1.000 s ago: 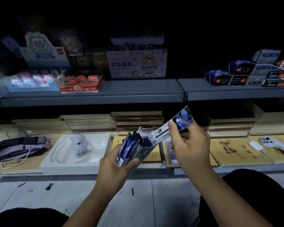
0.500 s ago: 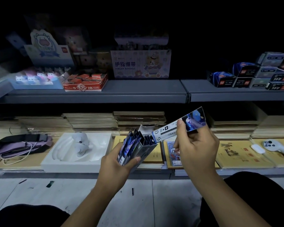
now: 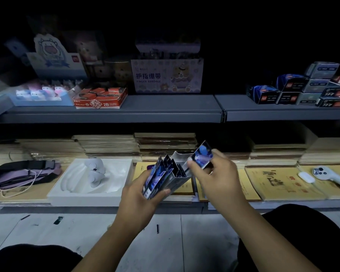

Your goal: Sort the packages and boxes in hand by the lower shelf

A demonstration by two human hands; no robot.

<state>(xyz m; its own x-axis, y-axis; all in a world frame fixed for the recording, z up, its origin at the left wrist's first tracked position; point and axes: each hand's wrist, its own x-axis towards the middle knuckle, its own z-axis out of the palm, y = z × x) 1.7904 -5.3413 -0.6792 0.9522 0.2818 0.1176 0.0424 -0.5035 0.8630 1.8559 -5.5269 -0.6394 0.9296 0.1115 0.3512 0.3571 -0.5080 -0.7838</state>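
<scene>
In the head view, the left hand (image 3: 137, 195) is gripping a fanned bundle of packets (image 3: 163, 177) above the lower shelf (image 3: 283, 205), while the right hand (image 3: 216, 177) is pinching one packet (image 3: 201, 156) at the bundle's top; the loosely fanned packets are likely risking sliding out and dropping to the floor

On the upper shelf (image 3: 165, 107), the pale display box (image 3: 166, 76) in the middle reads "护指绷带" with "FINGER BANDAGE" beneath it. To its left, the red box (image 3: 100, 99) bears "2B" on its near face. Print on the dark boxes (image 3: 300, 91) at far right is too blurred to read.
</scene>
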